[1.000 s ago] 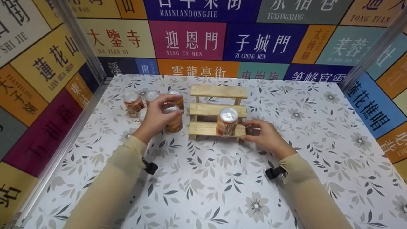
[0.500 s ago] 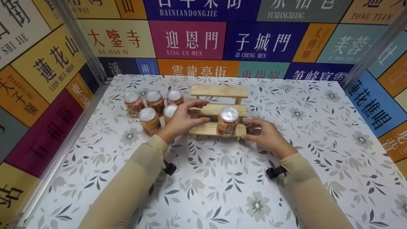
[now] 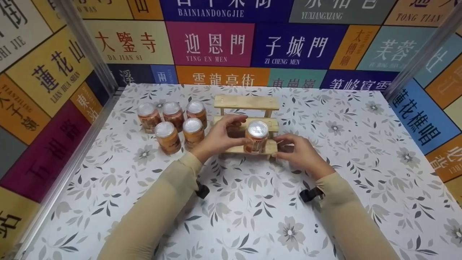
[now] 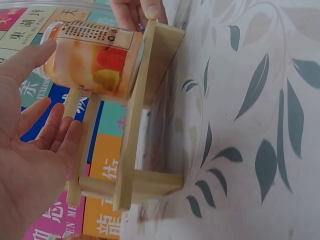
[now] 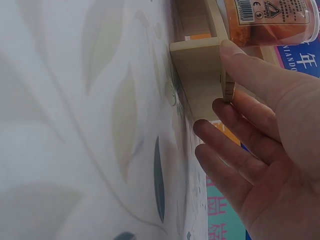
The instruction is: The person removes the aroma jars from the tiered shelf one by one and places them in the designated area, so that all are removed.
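Observation:
A small wooden three-step stand (image 3: 246, 102) stands on the table. On its bottom step, toward the right end, sits an upright can (image 3: 257, 141) with a silver lid and an orange fruit label. My left hand (image 3: 216, 138) is at the can's left side, fingers parted; in the left wrist view its thumb (image 4: 29, 59) lies by the lid end, and whether it touches cannot be told. My right hand (image 3: 301, 153) pinches the right end of the bottom step. In the right wrist view the thumb (image 5: 250, 67) is on the step's top face, with fingertips against its edge.
Several similar cans (image 3: 168, 139) stand grouped left of the stand, close to my left forearm. The table (image 3: 252, 202) has a leaf-patterned white cover. Coloured sign panels (image 3: 211, 43) wall off the back and both sides.
My left hand has let go of a can in the left group and moved right, to the can on the bottom step. My right hand stays at the stand's end.

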A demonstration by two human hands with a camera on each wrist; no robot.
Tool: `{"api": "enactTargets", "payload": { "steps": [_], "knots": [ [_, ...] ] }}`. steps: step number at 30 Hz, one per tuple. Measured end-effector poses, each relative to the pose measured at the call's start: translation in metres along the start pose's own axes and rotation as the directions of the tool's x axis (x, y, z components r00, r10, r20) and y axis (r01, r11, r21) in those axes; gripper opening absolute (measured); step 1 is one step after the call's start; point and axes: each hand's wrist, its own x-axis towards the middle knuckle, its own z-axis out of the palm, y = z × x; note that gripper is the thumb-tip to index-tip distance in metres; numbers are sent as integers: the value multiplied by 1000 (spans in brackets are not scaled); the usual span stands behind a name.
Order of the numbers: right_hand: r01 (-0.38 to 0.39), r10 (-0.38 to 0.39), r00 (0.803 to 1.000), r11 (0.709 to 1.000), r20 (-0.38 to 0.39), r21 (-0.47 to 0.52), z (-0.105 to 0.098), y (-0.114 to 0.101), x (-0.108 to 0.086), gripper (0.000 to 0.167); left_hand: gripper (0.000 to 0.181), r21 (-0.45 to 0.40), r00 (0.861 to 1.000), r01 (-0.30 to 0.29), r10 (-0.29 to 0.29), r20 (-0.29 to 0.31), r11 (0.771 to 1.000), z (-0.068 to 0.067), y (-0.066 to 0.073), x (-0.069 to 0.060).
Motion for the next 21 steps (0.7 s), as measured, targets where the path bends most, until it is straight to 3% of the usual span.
{"api": "enactTargets", "payload": {
  "steps": [3, 13, 21],
  "knots": [
    [-6, 6, 1000, 1000, 3, -9, 0, 1, 0, 53, 72, 5, 1000, -5, 5, 1, 1000, 4, -1, 2],
    [10, -10, 1000, 1000, -4, 0, 0, 0, 1, 53, 64, -94, 1000, -27, 27, 3, 995, 13, 1, 5],
    [12, -12, 1000, 1000, -9, 3, 0, 1, -1, 52, 62, -80, 1000, -28, 28, -4, 996, 19, 1, 7]
  ]
}}
